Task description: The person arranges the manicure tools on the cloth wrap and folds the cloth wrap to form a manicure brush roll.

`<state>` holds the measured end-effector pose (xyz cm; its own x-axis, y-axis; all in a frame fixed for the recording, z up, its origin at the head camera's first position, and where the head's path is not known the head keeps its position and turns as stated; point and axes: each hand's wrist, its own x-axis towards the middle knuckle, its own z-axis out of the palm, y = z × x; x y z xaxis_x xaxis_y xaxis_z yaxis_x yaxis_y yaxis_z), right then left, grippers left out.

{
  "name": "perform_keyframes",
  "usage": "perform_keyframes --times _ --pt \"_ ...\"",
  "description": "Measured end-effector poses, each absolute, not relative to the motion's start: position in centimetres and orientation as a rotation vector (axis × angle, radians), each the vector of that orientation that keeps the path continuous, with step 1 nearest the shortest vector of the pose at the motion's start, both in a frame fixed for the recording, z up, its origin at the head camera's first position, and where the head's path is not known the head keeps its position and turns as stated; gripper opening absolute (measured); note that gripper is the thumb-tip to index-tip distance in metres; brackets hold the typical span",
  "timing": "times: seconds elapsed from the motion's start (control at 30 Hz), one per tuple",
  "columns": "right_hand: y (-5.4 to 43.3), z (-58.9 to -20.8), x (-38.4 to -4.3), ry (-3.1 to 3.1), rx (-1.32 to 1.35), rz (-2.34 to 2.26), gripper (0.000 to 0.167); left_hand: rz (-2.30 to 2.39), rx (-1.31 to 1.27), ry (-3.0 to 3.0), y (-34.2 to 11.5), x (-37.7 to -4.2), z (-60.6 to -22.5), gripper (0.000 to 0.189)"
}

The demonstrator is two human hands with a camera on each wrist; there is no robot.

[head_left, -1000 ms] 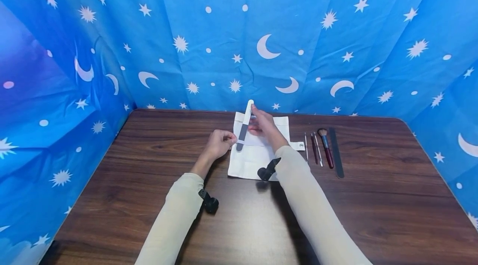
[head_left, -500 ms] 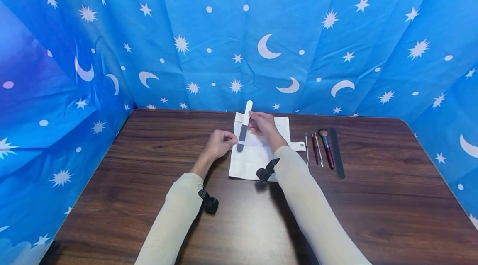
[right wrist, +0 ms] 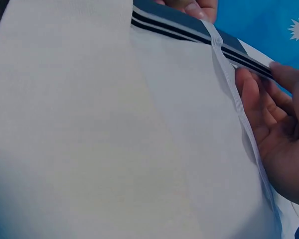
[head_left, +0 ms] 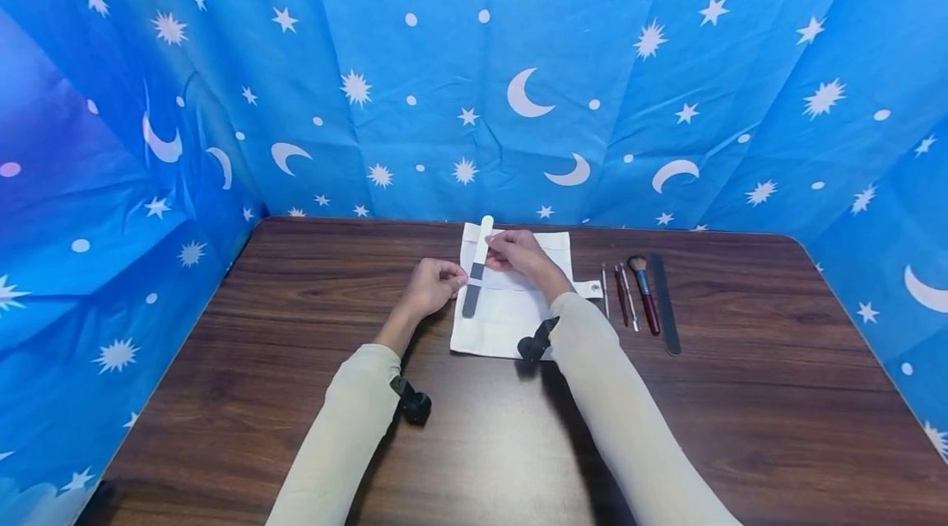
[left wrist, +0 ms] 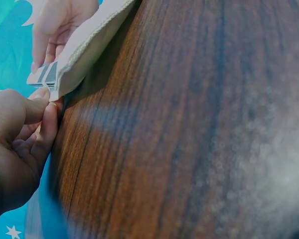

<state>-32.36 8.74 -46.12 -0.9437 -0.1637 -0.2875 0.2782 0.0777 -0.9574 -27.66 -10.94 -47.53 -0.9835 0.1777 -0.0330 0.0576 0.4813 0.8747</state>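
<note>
A white cloth tool roll (head_left: 504,332) lies unrolled at the table's far side. In my right hand (head_left: 522,254), thumb and fingers pinch the white upper part of a nail buffer (head_left: 470,304). The buffer slants over the roll's left side, its grey lower part passing under a narrow white elastic band (right wrist: 217,40). My left hand (head_left: 431,286) pinches the roll's left edge beside the band, thumb above and fingers below, as the left wrist view shows. Layered dark and light stripes mark the buffer's side in the right wrist view.
Right of the roll's snap strap (head_left: 588,289) lie a thin metal tool (head_left: 606,291), a dark red slim tool (head_left: 620,295), another metal tool (head_left: 629,300), a makeup brush (head_left: 648,295) and a dark nail file (head_left: 666,304). A blue star-patterned curtain (head_left: 444,57) hangs behind the table (head_left: 296,295).
The nail buffer has slid down toward me through the elastic band, so more of its grey end shows below. My right hand followed it; my left hand stayed in place.
</note>
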Motion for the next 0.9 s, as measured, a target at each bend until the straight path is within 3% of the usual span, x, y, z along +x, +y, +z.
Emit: perform_keyframes --times 0.13,0.43,0.9 --pt "9.0 -46.1 -32.4 2.020 0.028 -1.861 0.030 1.554 0.202 2.585 -11.0 -27.7 -47.6 0.008" --pt "10.2 -46.3 -32.6 1.866 -0.143 -1.841 0.017 1.589 0.176 2.549 -10.9 -27.7 -47.7 0.008" --pt "10.7 -46.0 -33.1 1.924 -0.293 -1.589 0.021 1.595 0.162 2.560 -10.9 -27.6 -47.6 0.009"
